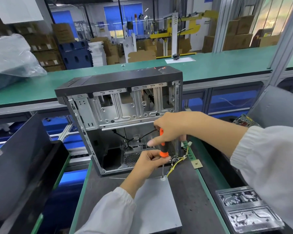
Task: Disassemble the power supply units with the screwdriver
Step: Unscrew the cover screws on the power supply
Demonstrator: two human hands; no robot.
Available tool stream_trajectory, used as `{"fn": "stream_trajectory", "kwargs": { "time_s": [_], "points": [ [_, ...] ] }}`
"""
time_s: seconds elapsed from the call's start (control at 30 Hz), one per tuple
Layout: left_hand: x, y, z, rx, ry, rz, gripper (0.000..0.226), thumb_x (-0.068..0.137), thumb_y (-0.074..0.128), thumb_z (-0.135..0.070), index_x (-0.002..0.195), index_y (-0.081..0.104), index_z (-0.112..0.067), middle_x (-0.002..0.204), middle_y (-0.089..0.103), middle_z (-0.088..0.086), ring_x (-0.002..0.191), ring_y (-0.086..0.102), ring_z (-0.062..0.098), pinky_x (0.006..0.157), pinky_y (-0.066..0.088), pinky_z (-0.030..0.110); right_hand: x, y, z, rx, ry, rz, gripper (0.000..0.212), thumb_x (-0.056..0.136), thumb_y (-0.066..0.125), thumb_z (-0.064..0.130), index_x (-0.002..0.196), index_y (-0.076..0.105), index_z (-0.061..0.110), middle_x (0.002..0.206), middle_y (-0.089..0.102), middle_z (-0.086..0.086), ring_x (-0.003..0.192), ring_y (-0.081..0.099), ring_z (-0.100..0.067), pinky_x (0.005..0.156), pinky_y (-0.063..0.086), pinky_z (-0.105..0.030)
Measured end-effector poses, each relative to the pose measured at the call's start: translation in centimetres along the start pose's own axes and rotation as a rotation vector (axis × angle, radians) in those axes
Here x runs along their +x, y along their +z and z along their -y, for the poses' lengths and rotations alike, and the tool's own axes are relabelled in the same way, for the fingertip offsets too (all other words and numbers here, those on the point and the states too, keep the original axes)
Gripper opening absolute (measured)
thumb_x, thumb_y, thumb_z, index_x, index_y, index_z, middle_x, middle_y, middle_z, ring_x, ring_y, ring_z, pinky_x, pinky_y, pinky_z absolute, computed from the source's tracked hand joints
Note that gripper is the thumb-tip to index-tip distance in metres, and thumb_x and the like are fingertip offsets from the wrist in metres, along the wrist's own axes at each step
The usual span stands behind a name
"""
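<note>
Dark bench (189,191) | both hands grip screwdriver (162,149) | tip on power supply unit (156,203)

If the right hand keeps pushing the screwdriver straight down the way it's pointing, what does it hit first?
The right hand holds the screwdriver nearly upright, tip down. Its tip already looks to sit at a screw spot on the grey power supply unit, so that cover comes first, though depth is hard to judge.

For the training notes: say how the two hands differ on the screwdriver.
The right hand grips the top of the screwdriver handle; the left hand pinches its lower end near the shaft. The right hand reaches in from the right side, the left hand from below. Both hold the one upright tool over the grey box.
</note>
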State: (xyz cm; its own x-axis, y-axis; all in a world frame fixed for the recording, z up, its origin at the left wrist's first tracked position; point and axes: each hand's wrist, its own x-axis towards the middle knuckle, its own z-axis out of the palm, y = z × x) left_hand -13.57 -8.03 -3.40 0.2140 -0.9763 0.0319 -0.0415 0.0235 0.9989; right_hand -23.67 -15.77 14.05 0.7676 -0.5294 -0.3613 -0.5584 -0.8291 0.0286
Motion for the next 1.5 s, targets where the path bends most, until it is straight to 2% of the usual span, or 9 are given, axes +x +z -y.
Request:
{"fn": "stream_trajectory", "kwargs": {
  "time_s": [0.1,0.27,0.47,0.7,0.87,1.0,1.2,1.37,1.5],
  "points": [
    [-0.1,0.0,-0.1,-0.014,0.001,0.009,0.018,0.083,0.076,-0.015,0.082,0.068,0.001,0.053,0.024,-0.007,0.052,0.024,0.009,0.054,0.033,0.009,0.3,1.0,0.3,-0.075,0.02,-0.084,0.061,0.095,0.036,0.06,0.084,0.055,0.003,0.045,0.059,-0.005,0.047,0.063,-0.021,0.061,0.056,-0.031],
    [-0.3,0.0,-0.2,-0.01,0.016,0.014,0.012,0.083,0.076,-0.014,0.073,0.071,-0.012,0.054,0.027,-0.006,0.055,0.026,0.009,0.056,0.031,0.012,0.0,-0.4,-0.2,0.076,-0.19,0.12,0.03,0.091,0.062,0.024,0.116,0.046,0.024,0.097,0.05,0.0,0.07,0.054,-0.015,0.059,0.048,-0.027],
    [-0.6,0.1,-0.5,-0.002,0.018,0.036,0.011,0.087,0.07,-0.006,0.077,0.071,-0.011,0.046,0.04,-0.017,0.048,0.037,-0.002,0.054,0.034,0.006,-0.4,0.4,0.8,-0.039,0.019,-0.04,0.068,0.085,0.039,0.073,0.103,0.053,0.009,0.074,0.056,-0.005,0.056,0.064,-0.021,0.049,0.048,-0.029],
    [-0.8,0.1,-0.5,-0.008,0.021,-0.004,0.019,0.087,0.071,-0.01,0.083,0.067,0.008,0.057,0.024,0.002,0.053,0.024,0.009,0.054,0.031,0.009,-0.4,0.5,0.6,-0.124,-0.139,-0.002,0.027,0.096,0.054,0.025,0.121,0.052,0.017,0.109,0.053,-0.003,0.077,0.052,-0.015,0.059,0.039,-0.027],
    [-0.7,-0.1,-0.3,0.006,0.012,-0.015,0.022,0.086,0.072,-0.012,0.091,0.069,0.009,0.057,0.038,0.001,0.052,0.034,0.004,0.055,0.034,0.008,-0.6,0.4,0.7,-0.038,-0.044,-0.108,0.065,0.081,0.055,0.067,0.118,0.052,0.014,0.104,0.055,-0.005,0.081,0.054,-0.018,0.062,0.042,-0.029],
    [-0.8,-0.1,-0.3,0.004,0.006,-0.019,0.026,0.086,0.072,-0.014,0.091,0.068,0.01,0.061,0.031,0.006,0.056,0.029,0.01,0.055,0.032,0.013,0.0,1.3,1.1,-0.021,0.038,-0.172,0.062,0.09,0.043,0.064,0.069,0.054,0.006,0.04,0.054,-0.003,0.05,0.059,-0.02,0.058,0.053,-0.03],
    [-0.7,-0.2,-0.1,-0.01,-0.001,-0.016,0.024,0.086,0.072,-0.014,0.089,0.068,0.009,0.059,0.026,0.005,0.056,0.025,0.012,0.053,0.03,0.013,-0.5,-0.5,0.3,0.118,-0.109,0.08,0.04,0.088,0.065,0.028,0.123,0.046,0.025,0.083,0.044,0.007,0.065,0.052,-0.01,0.05,0.044,-0.022],
    [-0.7,-0.1,-0.3,0.008,-0.006,-0.009,0.024,0.086,0.074,-0.019,0.086,0.068,0.005,0.067,0.022,0.02,0.061,0.025,0.015,0.054,0.03,0.014,-0.6,-0.1,1.1,0.011,0.087,-0.05,0.067,0.084,0.048,0.07,0.094,0.055,0.005,0.069,0.063,-0.008,0.054,0.069,-0.022,0.054,0.056,-0.028],
    [-0.7,-0.1,-0.2,0.003,-0.011,-0.005,0.026,0.086,0.074,-0.02,0.087,0.067,0.005,0.065,0.024,0.019,0.06,0.025,0.015,0.054,0.028,0.017,0.0,0.3,1.2,-0.066,0.038,-0.046,0.044,0.097,0.044,0.047,0.091,0.055,0.004,0.062,0.063,-0.008,0.048,0.06,-0.019,0.056,0.051,-0.027]
  ]
}}
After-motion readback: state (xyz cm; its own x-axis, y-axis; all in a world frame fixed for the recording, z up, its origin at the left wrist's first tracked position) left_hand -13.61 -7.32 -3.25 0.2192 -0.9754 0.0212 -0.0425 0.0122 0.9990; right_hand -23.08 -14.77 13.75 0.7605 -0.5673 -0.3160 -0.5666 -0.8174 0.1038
